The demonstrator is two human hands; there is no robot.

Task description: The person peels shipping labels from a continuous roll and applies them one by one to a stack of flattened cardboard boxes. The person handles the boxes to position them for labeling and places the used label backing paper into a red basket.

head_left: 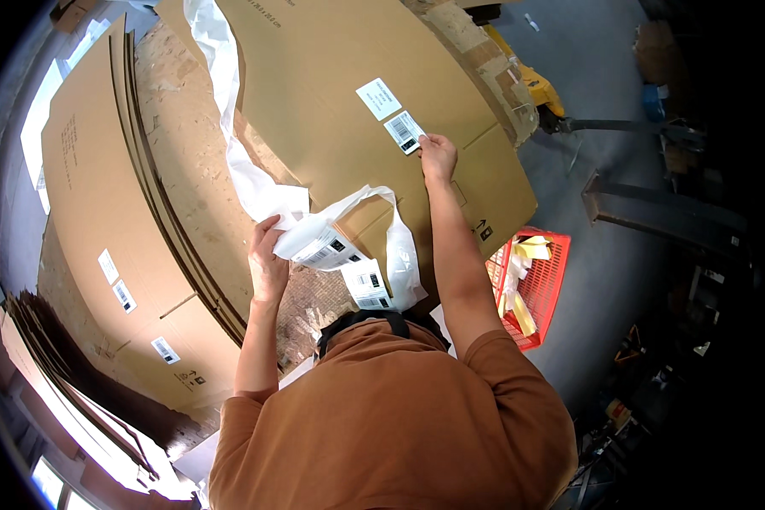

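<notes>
The left hand (268, 265) pinches a long, white paper label strip (319, 243). Farther up, the right hand (439, 160) grips a white rectangular paper label's (403, 131) corner, over flat brown cardboard (323, 102).

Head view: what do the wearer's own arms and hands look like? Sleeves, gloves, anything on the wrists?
Short, plain rust-brown sleeves, same colour as the shirt, hemmed at the ends. Forearms bare below them. Left hand and right hand ungloved; no watch, bracelet, cable or marking visible on either arm.
</notes>
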